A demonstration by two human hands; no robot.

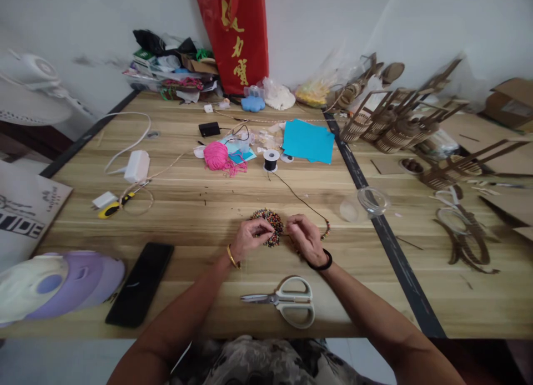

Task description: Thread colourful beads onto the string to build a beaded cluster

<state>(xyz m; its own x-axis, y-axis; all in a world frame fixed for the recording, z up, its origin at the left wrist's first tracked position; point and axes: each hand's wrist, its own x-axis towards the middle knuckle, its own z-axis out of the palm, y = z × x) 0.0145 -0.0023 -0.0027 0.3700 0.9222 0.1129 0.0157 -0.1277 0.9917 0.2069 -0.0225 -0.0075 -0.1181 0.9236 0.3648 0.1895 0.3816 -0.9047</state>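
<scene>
Small multicoloured beads [266, 216] lie in a pile on the wooden table, partly covered by my left hand [250, 238]. That hand's thumb and forefinger are pinched together over the pile's near side, on something too small to make out. Just right of the beads, my right hand [307, 241] is closed on a thin black cord [297, 195]. The cord runs from a spool [271, 161] farther back, and a strung row of beads [327, 228] curves beside this hand. Its end at my fingertips is hard to see. Scissors [278, 300] lie in front of my hands.
Pink yarn [216, 155] and blue sheets [308, 141] lie behind the spool. A black phone [140, 284] and a purple-and-white device [79, 285] are at left. Clear round containers [373, 201] stand at right, with woven baskets [391, 127] farther back.
</scene>
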